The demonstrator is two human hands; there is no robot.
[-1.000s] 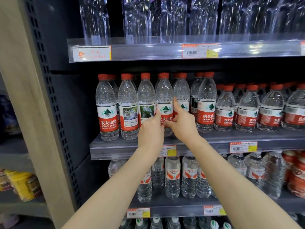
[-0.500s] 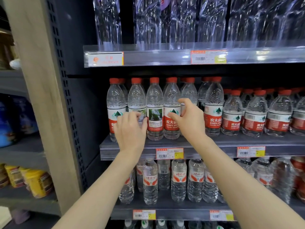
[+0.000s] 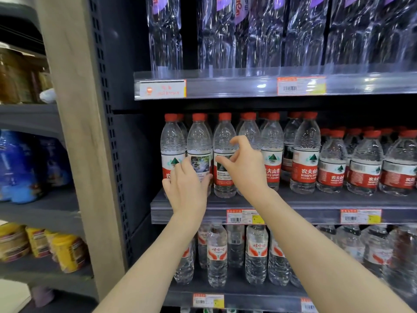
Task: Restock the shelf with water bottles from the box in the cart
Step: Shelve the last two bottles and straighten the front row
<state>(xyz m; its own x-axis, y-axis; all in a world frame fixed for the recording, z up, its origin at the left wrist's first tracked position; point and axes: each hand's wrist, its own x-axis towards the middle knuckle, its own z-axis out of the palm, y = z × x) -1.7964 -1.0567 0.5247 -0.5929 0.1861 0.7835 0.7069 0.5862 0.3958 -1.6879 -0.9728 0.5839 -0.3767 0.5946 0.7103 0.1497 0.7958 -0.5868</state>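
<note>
Red-capped water bottles with red and white labels stand in a row on the middle shelf (image 3: 316, 203). My left hand (image 3: 187, 186) is wrapped around the lower part of the second bottle from the left (image 3: 199, 141), whose label shows a landscape picture. My right hand (image 3: 247, 164) hovers just right of it with its fingers curled and apart, the forefinger touching the label of the third bottle (image 3: 223, 138). It holds nothing. The leftmost bottle (image 3: 172, 143) stands beside my left hand. The cart and the box are out of view.
Tall clear bottles (image 3: 259, 35) fill the shelf above. Smaller water bottles (image 3: 217, 256) stand on the shelf below. A wooden upright (image 3: 74, 132) borders the bay on the left, with yellow jars (image 3: 65, 251) and blue packs (image 3: 20, 166) beyond it.
Both hands have shifted left along the row, from the middle bottles to the second and third ones. My left hand has closed around the second bottle. My right hand has let go and spread its fingers.
</note>
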